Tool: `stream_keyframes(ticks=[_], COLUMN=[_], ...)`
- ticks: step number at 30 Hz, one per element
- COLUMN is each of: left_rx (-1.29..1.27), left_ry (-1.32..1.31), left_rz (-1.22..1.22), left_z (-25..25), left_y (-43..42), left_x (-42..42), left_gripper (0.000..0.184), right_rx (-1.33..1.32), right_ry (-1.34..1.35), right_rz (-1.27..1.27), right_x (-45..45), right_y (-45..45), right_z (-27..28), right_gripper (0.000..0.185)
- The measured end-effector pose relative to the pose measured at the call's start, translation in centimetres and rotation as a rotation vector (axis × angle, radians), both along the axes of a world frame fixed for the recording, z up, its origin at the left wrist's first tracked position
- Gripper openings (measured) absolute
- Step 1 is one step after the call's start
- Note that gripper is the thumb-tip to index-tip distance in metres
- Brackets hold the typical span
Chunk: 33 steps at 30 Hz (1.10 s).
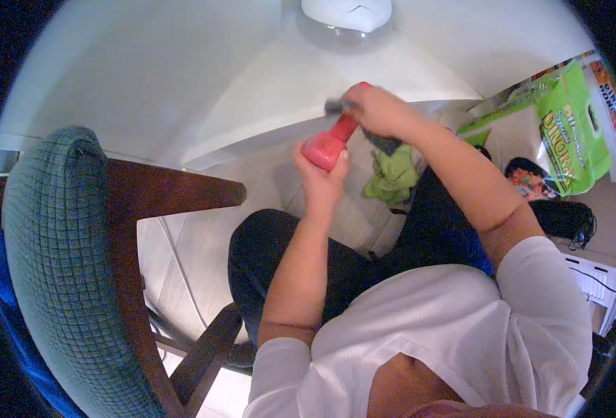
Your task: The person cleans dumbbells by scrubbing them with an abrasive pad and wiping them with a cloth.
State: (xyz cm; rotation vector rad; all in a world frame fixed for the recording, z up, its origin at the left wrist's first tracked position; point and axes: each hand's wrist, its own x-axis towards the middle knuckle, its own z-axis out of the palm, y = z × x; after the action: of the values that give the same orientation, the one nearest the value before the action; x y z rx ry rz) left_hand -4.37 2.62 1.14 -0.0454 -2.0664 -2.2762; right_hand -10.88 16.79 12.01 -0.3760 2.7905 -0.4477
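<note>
In the head view, my left hand (320,174) is closed around the wide lower end of a red object (325,151), which looks like a bottle or a dumbbell-shaped tool. Up and to the right, my right hand (378,111), a little blurred, grips the red object's other end. A dark piece (334,106) sticks out beside the fingers of my right hand; its shape is smeared. Below my right hand a crumpled green cloth (393,173) lies near my legs.
A green-padded chair (57,265) stands at the left. A white rounded object (348,14) is at the top, on a pale surface (266,104). At the right are a green printed bag (566,132), a black case (562,219) and a white crate (594,282).
</note>
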Motion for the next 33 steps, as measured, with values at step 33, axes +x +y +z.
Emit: stream_keyframes(ticks=[33], left_rx=[0.585], left_ry=[-0.409], left_rz=[-0.011], left_z=[0.9], left_y=[-0.9], left_x=[-1.2], left_gripper=[0.045], right_rx=[-0.608], right_ry=[0.332], right_rz=[0.021], right_x=[5.7], right_y=[-1.6], right_z=[-8.8], right_gripper=[0.037])
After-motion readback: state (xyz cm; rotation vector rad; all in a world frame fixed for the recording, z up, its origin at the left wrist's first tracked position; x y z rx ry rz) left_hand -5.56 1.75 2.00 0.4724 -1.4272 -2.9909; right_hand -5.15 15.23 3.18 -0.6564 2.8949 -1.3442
